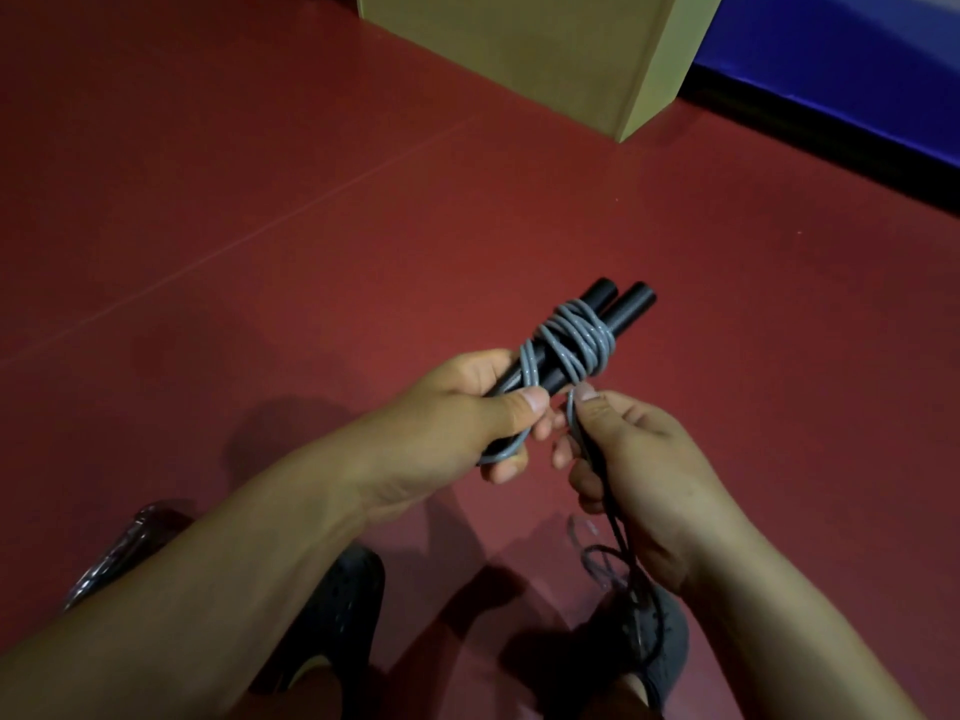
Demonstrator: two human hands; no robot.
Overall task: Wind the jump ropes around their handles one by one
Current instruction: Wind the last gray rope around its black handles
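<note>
Gripped in the left hand (457, 407), two black handles (587, 330) point up-right, away from it; the right hand (628, 459) pinches grey rope (571, 340) beside them, its loose tail blurred below.

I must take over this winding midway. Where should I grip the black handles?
Grip the handles at their bare near ends, below the grey rope coils, coming from the left as the left hand does. That probably leaves the coils free; the right hand feeds slack.

Bare forearms, no sleeves; dark perforated clog-type shoes (332, 621) on both feet, heel straps.
</note>
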